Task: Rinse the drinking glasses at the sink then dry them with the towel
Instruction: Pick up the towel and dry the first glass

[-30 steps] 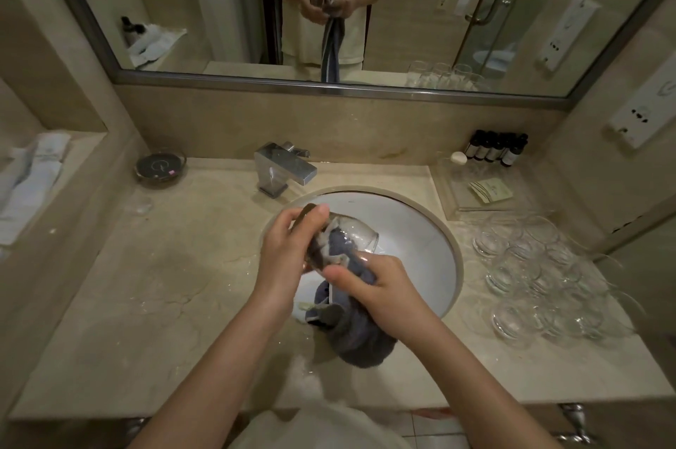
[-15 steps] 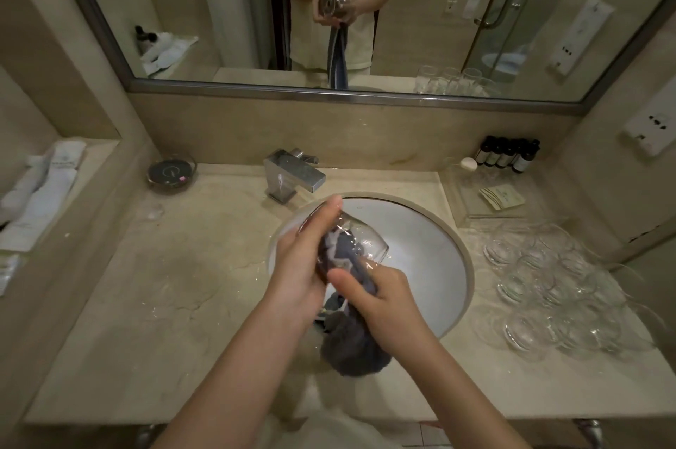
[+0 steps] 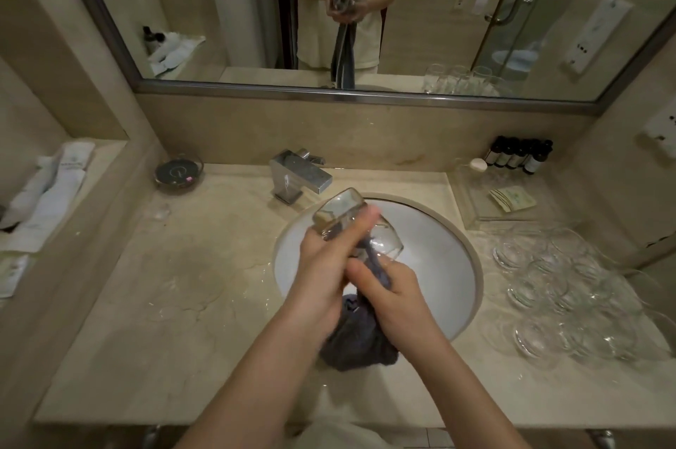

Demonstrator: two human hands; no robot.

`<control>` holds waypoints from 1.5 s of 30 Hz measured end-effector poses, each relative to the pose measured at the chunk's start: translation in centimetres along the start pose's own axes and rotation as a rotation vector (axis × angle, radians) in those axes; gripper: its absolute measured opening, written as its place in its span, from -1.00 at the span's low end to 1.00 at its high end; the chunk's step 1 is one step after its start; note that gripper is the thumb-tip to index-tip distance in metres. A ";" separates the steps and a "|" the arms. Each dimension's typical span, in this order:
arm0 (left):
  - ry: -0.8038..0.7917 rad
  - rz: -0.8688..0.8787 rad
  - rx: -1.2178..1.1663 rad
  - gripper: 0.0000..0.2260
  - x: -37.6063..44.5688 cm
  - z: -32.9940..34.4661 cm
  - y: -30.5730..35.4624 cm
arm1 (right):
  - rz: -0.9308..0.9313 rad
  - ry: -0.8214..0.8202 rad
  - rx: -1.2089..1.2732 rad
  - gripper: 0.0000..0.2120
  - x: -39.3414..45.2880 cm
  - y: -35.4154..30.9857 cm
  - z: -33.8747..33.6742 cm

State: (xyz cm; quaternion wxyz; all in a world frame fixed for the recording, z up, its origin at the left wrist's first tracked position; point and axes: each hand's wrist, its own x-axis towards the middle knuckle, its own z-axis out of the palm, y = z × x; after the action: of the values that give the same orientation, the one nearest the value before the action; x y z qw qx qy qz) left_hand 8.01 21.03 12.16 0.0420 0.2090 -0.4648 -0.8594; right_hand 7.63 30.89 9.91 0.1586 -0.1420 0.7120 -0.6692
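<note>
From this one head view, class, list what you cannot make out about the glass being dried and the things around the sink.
- Towel end inside the glass: hidden by the left hand.
- Left hand fingertips: motion-blurred.
- Right hand fingers: buried in the towel.
- Labels on the small bottles: too small.
- Number of glasses on the counter: overlapping clear glass, partly cut off by the right edge.
</note>
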 end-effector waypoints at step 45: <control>-0.038 -0.082 -0.262 -0.60 1.0 -4.0 3.0 | 0.064 0.151 0.443 -0.44 -1.7 -2.2 -2.3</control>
State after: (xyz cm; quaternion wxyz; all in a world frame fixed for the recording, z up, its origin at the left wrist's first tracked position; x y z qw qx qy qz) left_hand 8.30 15.91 12.31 0.0251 0.2039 -0.3403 -0.9176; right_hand 8.25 33.54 12.27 0.1532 -0.0307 0.5616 -0.8125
